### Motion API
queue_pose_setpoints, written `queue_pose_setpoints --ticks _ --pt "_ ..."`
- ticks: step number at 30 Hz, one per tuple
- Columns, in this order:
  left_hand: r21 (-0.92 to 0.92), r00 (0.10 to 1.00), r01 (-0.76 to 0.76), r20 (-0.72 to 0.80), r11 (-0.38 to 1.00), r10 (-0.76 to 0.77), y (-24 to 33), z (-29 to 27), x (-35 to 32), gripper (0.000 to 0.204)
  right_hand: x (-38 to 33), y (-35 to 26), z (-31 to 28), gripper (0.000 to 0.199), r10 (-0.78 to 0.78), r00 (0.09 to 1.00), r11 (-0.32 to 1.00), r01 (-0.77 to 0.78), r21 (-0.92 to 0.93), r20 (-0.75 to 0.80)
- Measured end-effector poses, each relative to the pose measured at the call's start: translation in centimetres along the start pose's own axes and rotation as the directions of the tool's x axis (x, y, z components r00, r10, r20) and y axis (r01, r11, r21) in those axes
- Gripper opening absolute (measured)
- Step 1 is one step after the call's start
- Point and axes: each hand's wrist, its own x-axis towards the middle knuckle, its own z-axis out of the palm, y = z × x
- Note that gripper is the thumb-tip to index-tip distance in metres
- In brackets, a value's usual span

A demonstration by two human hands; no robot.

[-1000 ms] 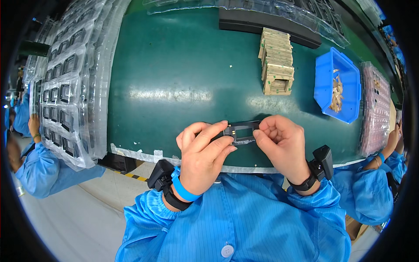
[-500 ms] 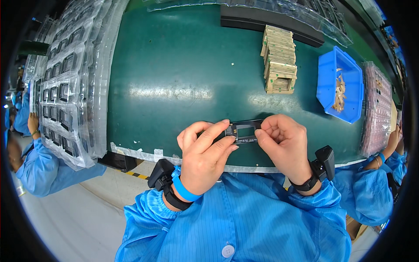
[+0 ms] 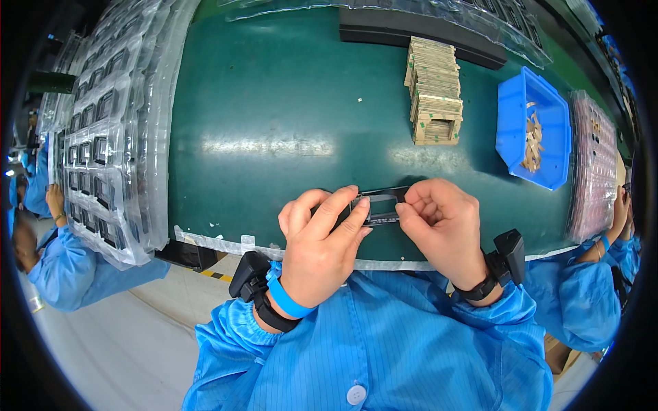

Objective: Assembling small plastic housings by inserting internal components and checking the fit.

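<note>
Black frame, taken as datum: its left end is gripped by the left hand, fingers over the top face; its right end is pinched between thumb and fingers of the right hand. Beyond the frame and to its right stands a row of tan frames; farther right of it, a blue bin containing tan scraps. Well left of it: clear trays with black parts in their pockets.

one handheld frame, one blue bin
</note>
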Motion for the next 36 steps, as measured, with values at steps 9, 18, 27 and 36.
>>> queue_pose_setpoints --ticks 9,18,27,36 --pt "0.043 0.999 -0.033 -0.015 0.999 0.034 -0.2 0.1 0.1 0.045 -0.1 -0.2 -0.1 0.009 -0.037 0.999 0.998 0.036 -0.056 -0.011" --pt "-0.095 0.994 0.078 -0.063 0.992 -0.085 0.4 0.5 0.0 0.072 0.1 0.0 -1.0 0.011 -0.080 0.993 0.994 0.073 -0.084 -0.085" --pt "-0.143 0.982 0.174 0.102 0.974 -0.160 2.4 -0.9 1.2 0.043 0.6 1.5 -3.5 0.017 0.081 0.994 0.992 -0.087 0.092 0.071" --pt "-0.145 0.991 0.122 0.070 0.982 -0.113 0.4 0.6 4.7 0.016 1.2 1.7 -2.2 0.018 -0.019 0.996 1.000 0.018 0.018 0.085"
